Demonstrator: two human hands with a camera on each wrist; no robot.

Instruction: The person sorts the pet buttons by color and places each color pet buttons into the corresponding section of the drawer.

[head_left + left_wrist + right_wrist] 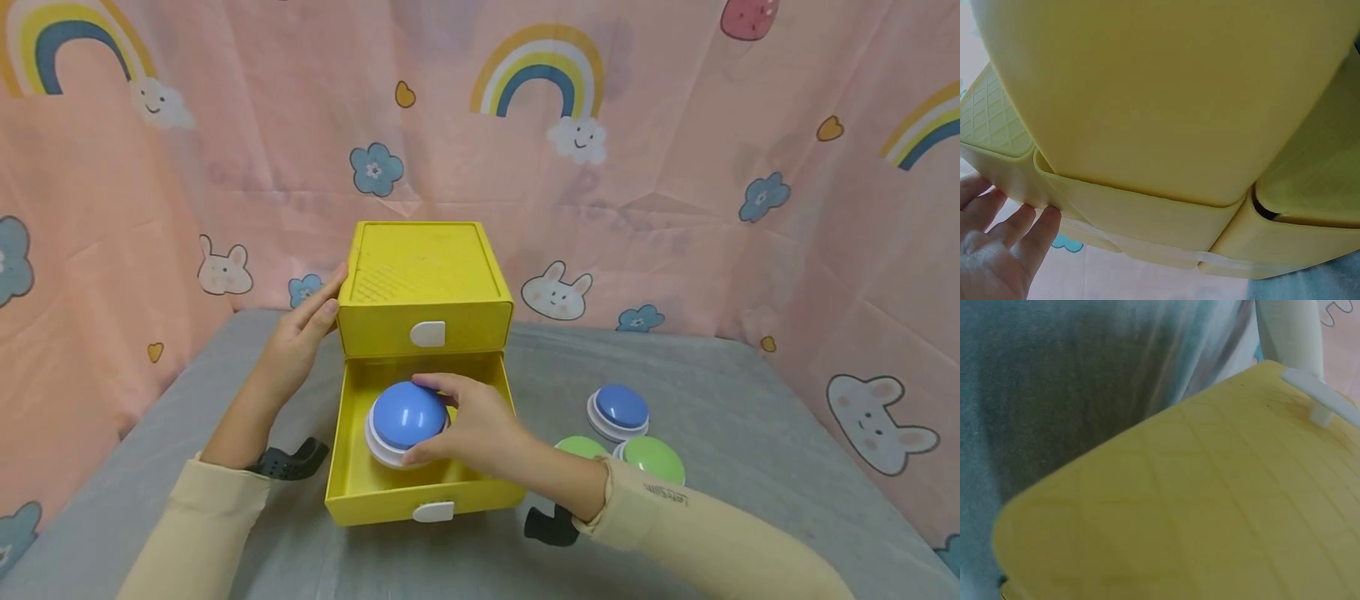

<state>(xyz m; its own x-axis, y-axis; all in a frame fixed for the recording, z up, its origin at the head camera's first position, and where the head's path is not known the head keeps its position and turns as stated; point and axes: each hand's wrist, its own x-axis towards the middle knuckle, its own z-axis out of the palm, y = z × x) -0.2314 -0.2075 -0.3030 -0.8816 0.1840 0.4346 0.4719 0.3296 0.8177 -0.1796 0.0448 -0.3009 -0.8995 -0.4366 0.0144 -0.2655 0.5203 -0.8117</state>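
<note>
A two-tier yellow drawer cabinet (427, 262) stands on the table, its upper drawer closed and its lower drawer (375, 506) pulled out. Inside the lower drawer is a blue-domed push button (405, 415) with a white base. My right hand (483, 425) pinches that button, thumb at the near side and fingers at the far side. My left hand (295, 343) rests against the cabinet's left side with fingers extended; in the left wrist view its fingertips touch the yellow wall (1141, 206). The right wrist view shows the drawer front (1166, 506) and its white handle (1319, 394), but not the hand.
Right of the drawer, a second blue push button (621, 410) and two green ones lie on the grey cloth, one green button (656, 460) partly behind the right sleeve (697, 517). A pink printed curtain (675, 250) hangs behind and on both sides.
</note>
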